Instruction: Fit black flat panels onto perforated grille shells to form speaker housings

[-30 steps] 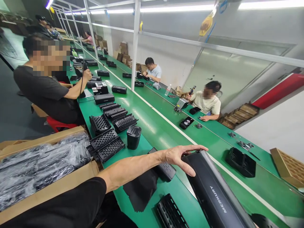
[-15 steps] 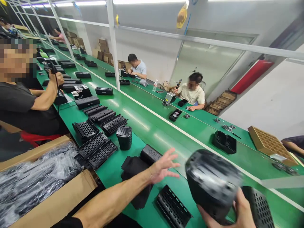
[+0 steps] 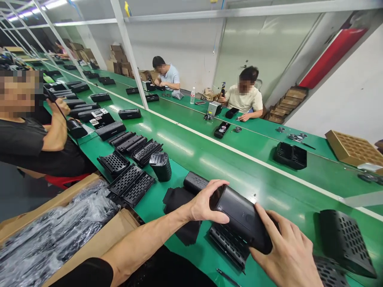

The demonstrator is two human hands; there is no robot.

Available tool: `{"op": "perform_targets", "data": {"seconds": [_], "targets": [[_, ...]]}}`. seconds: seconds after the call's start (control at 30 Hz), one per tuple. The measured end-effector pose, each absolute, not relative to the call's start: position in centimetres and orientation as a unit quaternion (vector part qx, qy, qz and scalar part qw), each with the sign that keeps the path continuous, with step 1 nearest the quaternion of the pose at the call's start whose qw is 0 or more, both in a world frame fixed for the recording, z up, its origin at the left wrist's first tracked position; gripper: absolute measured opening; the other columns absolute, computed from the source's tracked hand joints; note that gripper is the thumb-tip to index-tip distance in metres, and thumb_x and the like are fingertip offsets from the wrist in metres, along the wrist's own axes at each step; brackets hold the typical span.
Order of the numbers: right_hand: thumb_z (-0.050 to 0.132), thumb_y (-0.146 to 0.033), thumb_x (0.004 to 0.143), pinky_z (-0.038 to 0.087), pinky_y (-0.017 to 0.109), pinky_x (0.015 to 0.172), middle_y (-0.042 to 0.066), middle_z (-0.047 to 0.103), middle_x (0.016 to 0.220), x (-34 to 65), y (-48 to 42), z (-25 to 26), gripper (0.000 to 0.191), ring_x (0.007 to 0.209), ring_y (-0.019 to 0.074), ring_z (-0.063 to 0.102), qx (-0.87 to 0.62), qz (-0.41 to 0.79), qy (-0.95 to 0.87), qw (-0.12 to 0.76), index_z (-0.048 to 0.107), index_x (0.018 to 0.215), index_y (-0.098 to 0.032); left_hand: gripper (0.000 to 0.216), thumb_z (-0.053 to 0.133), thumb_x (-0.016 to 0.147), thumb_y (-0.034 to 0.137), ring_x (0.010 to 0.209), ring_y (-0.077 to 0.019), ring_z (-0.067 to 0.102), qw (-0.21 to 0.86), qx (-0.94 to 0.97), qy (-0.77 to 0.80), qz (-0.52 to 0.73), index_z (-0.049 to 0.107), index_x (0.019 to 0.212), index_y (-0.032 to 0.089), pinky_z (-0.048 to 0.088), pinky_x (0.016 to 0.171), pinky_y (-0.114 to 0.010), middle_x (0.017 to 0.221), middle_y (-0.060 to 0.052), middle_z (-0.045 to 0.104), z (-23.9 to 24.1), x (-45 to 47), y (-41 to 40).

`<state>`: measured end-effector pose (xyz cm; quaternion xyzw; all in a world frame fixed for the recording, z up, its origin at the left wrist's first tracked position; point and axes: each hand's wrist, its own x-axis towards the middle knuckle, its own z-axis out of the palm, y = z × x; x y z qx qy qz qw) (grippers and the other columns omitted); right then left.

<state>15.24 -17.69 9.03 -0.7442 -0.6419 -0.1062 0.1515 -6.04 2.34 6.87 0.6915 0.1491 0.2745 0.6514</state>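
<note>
**Black Housing: Two-Handed Grip at the Near Edge of the Surface**

The hands are apart, each clamped on one end of the black housing. The left hand grips the left end, thumb on the near side. The right hand grips the right end, fingers spread. The housing is located over the near edge of the green surface, in front of a perforated panel; contact between the two cannot be determined. Black sheets lie along the same edge, below the left forearm. A grille-faced unit lies behind the left hand. A perforated shell sits toward the surface's near right corner, beyond the right hand. An open carton adjoins the near edge at left.
</note>
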Motion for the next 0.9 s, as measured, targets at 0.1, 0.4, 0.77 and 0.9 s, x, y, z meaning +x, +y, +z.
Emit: {"op": "perform_targets", "data": {"seconds": [0.1,0.4,0.77,0.9], "targets": [[0.07,-0.059,0.085,0.037,0.06,0.111,0.012,0.044,0.158,16.0,-19.4,9.1,0.091,0.139,0.0429,0.046,-0.77,-0.022,-0.576,0.271,0.032,0.163,-0.034,0.101,0.094,0.06,0.047,0.119,-0.0299,0.054,0.695,0.642,0.171,0.275,0.05,0.148,0.026,0.05,0.098,-0.038,0.146,-0.012,0.045,6.2,-6.5,2.3],[0.082,-0.061,0.075,0.049,0.038,0.095,0.004,0.049,0.154,12.8,-21.5,9.1,0.082,0.136,0.035,0.049,-0.766,0.255,-0.282,0.518,0.05,0.146,-0.036,0.096,0.09,0.063,0.045,0.114,-0.0274,0.055,0.748,0.6,0.133,0.249,0.047,0.147,0.028,0.049,0.093,-0.035,0.132,-0.009,0.054,5.6,-6.9,2.4],[0.09,-0.059,0.065,0.051,0.036,0.092,0.007,0.056,0.137,11.6,-22.0,5.7,0.087,0.119,0.0312,0.057,-0.714,0.346,-0.123,0.596,0.054,0.141,-0.036,0.084,0.083,0.067,0.049,0.118,-0.0325,0.058,0.721,0.625,0.222,0.202,0.057,0.142,0.023,0.046,0.107,-0.045,0.134,-0.009,0.059,3.4,-5.5,2.1],[0.082,-0.068,0.071,0.056,0.04,0.086,0.008,0.06,0.141,10.9,-22.1,4.7,0.083,0.117,0.0343,0.063,-0.706,0.424,-0.016,0.566,0.056,0.142,-0.036,0.088,0.075,0.076,0.065,0.126,-0.0368,0.058,0.718,0.591,0.361,0.075,0.054,0.149,0.021,0.053,0.102,-0.047,0.149,-0.015,0.055,3.0,-5.2,1.8]]}}
